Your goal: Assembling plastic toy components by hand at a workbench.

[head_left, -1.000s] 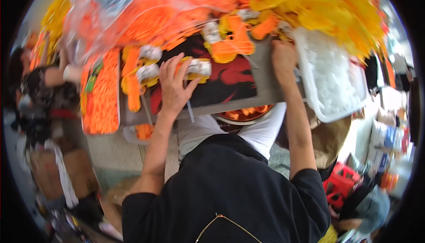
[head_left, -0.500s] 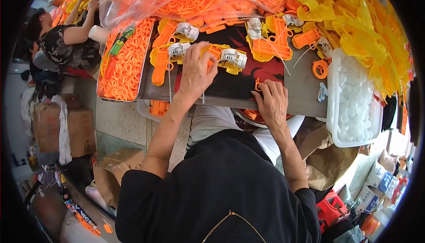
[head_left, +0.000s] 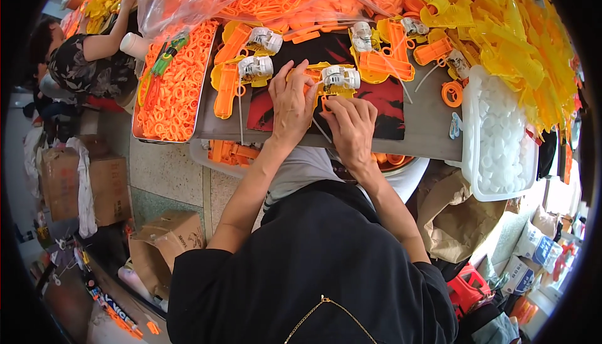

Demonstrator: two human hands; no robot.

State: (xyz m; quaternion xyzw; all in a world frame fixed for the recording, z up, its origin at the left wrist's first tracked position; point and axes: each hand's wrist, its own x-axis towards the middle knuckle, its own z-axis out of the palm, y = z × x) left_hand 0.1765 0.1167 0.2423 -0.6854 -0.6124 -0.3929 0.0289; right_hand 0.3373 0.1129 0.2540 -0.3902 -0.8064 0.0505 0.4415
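1. Toy-gun half-shell [head_left: 342, 78] lies over the black-and-red mat [head_left: 390, 118], long axis left-right, white cylinder end rightward.
2. Left hand [head_left: 293, 107] closes around its grip; right hand [head_left: 352, 128] pinches a small orange piece [head_left: 325, 102].
3. Grey table [head_left: 433, 136]; cardboard box [head_left: 174, 237] below.

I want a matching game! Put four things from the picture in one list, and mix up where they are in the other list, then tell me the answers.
Things:
1. Orange rings
2. Small white pieces
3. Yellow parts
4. Right hand

Places:
A. In a loose heap at the far right of the table
B. Fingertips at a small orange piece
C. Filling the tray at the left of the table
D. Inside the pale plastic bin on the right

Right pairs: 1-C, 2-D, 3-A, 4-B
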